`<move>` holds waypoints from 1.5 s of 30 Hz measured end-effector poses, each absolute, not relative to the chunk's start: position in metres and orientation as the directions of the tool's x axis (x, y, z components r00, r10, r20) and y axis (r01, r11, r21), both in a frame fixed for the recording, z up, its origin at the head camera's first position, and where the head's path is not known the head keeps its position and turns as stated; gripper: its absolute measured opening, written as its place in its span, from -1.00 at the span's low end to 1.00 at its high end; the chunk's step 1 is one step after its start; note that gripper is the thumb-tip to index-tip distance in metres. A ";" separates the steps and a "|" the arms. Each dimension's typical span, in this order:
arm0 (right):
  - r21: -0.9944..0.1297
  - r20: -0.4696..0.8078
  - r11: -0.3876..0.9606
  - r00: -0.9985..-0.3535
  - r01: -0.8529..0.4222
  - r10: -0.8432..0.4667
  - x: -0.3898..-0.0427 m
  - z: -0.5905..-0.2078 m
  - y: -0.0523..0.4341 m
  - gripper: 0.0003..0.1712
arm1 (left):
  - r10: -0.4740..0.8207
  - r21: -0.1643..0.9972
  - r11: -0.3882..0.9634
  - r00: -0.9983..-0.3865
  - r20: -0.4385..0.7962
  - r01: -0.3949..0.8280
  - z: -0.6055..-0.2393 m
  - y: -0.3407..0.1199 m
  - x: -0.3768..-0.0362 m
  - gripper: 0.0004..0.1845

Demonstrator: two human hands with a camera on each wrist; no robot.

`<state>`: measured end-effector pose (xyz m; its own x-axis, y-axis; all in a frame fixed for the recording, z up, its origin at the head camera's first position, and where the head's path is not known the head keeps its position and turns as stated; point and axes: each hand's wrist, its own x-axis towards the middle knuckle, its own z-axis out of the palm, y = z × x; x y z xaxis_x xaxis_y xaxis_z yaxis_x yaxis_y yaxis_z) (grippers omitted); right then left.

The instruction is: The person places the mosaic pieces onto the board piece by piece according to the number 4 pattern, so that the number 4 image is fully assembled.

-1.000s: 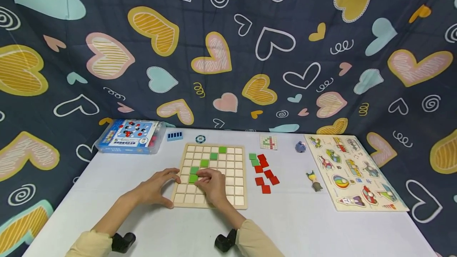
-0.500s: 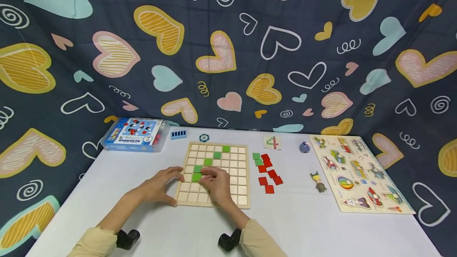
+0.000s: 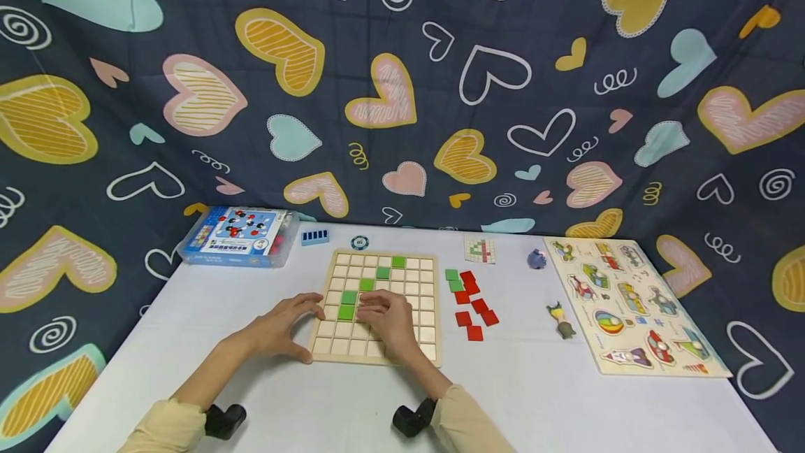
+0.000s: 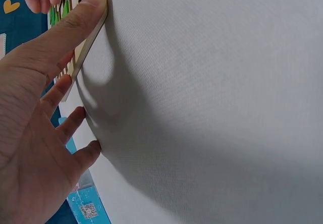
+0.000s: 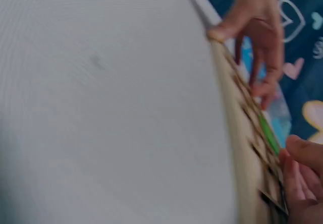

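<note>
The square wooden grid board [image 3: 377, 307] is steadied by the flat, spread left hand [image 3: 277, 331]; the relaxed right hand [image 3: 390, 317] rests just beside the green square tile [image 3: 346, 312] — best pressed flush (gently) into its cell.

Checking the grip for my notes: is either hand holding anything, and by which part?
The left hand holds the wooden grid board by its near-left edge. The right hand rests on the board, gripping nothing visible.

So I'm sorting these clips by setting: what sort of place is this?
Probably a staged tabletop play corner, not a lived-in room: a white table is backed by a heart-print cloth, with a wooden grid board, a peg puzzle and a boxed game laid out.
</note>
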<state>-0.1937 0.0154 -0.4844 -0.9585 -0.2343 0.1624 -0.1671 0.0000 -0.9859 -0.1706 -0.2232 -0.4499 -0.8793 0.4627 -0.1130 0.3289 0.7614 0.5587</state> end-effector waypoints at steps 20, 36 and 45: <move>-0.936 0.059 0.350 -0.997 -0.040 0.043 -0.248 -0.467 0.159 -0.66 | 0.476 0.576 0.746 -0.873 -0.110 0.334 -0.449 -0.224 -0.168 -0.35; -0.848 0.065 0.524 -0.997 -0.075 -0.037 -0.261 -0.463 0.169 -0.70 | 0.455 0.574 0.757 -0.883 -0.118 0.313 -0.448 -0.226 -0.168 -0.36; -0.830 0.151 0.518 -0.977 -0.206 -0.147 -0.278 -0.465 0.162 -0.59 | 0.476 0.597 0.731 -0.874 -0.098 0.331 -0.451 -0.226 -0.167 -0.36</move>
<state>-0.2784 0.1620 -0.4651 -0.9775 -0.1471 0.1512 -0.2064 0.5182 -0.8300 -0.1672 -0.2265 -0.4509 -0.8741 0.4758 -0.0980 0.3309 0.7307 0.5971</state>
